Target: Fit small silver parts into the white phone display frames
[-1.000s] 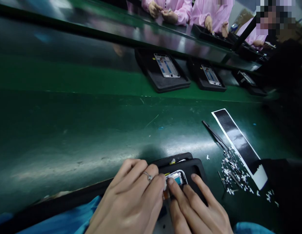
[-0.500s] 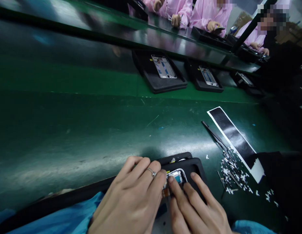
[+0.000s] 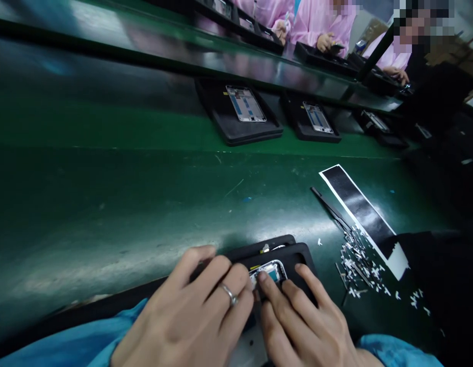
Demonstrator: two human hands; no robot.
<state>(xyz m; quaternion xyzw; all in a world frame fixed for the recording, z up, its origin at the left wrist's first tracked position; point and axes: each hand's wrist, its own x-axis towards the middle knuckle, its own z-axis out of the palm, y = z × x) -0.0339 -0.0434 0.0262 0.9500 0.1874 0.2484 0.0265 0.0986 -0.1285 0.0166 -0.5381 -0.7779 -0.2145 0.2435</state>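
Observation:
A phone frame [image 3: 275, 271] with a silver rim and a blue patch inside lies in a black tray [image 3: 303, 253] at the bottom centre. My left hand [image 3: 194, 300], with a ring on one finger, is curled over the frame's left side; its fingertips and anything in them are hidden. From the right, my right hand [image 3: 307, 311] presses its index fingertip on the frame's inside, near the left hand. Its other fingers are apart and reach over the frame and tray edge. A second black tray [image 3: 286, 238] shows just behind. The hands cover much of the frame.
On the green bench [image 3: 145, 199] lie black tweezers [image 3: 328, 206], a black strip sheet with white edges [image 3: 361, 211] and a pile of small black and white pieces [image 3: 361, 265]. Farther back, trays [image 3: 252, 133] hold phone frames [image 3: 246, 104]. Co-workers in pink [image 3: 320, 23] sit beyond.
The view has shifted slightly, so the bench items sit a little farther left. My left hand has drawn a little left and down; the right index fingertip stays on the frame.

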